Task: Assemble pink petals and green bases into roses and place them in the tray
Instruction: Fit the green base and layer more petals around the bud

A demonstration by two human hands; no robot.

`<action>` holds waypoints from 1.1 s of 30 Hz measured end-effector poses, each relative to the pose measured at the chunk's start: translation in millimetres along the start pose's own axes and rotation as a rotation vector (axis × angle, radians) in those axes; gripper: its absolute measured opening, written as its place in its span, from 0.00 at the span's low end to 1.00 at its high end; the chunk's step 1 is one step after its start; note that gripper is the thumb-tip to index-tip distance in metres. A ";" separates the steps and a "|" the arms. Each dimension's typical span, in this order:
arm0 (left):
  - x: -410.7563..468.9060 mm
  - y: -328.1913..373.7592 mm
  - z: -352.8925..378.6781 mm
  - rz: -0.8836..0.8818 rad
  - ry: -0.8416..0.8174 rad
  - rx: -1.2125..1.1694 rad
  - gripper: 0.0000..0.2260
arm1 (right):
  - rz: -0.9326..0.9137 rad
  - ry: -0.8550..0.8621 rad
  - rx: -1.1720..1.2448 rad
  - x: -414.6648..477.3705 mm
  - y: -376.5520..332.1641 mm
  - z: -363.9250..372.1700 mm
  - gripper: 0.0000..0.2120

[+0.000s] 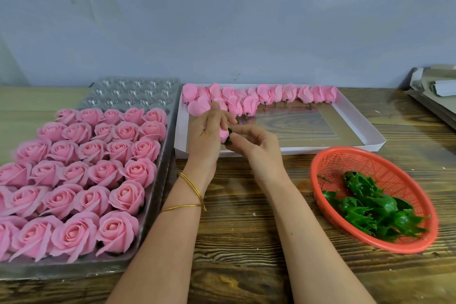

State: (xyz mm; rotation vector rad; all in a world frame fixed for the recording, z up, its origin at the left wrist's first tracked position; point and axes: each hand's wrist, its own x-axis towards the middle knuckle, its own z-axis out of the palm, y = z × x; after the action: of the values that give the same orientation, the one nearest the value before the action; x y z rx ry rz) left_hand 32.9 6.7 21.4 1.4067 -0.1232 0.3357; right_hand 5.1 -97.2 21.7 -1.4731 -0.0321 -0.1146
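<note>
My left hand holds one pink petal bud over the near-left corner of the white box. Its fingers are curled around the petals, with the bottom end turned to the right so that the other hand can reach it. My right hand pinches a green base between thumb and forefinger, and the base touches the bottom of the bud. I judge that I am pressing it on, but I cannot tell if it is fully seated. The other petal buds lie in a row along the far side of the box, stems toward me, I think so that each is easy to pick up. To the right of the box, near its front corner, stands the red basket with the loose green bases, on the side of the hand which takes them. Just to the left of the box is the clear tray. The finished roses fill its near rows and only the empty cups at the far end are left, so this rose should go there.
</note>
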 end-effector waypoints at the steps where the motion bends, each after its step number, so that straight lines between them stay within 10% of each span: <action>1: 0.0 0.7 0.3 0.007 0.000 -0.001 0.24 | -0.003 0.009 -0.001 0.3 0.1 0.7 0.09; 33: -0.9 0.5 1.5 0.049 0.011 0.014 0.25 | 0.042 0.005 0.013 -4.2 -3.2 2.4 0.13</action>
State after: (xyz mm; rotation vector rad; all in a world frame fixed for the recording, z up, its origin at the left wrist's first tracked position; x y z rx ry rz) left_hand 32.1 5.1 21.9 1.4177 -0.1470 0.3858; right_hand 0.7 -94.8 24.7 -1.4593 0.0020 -0.0844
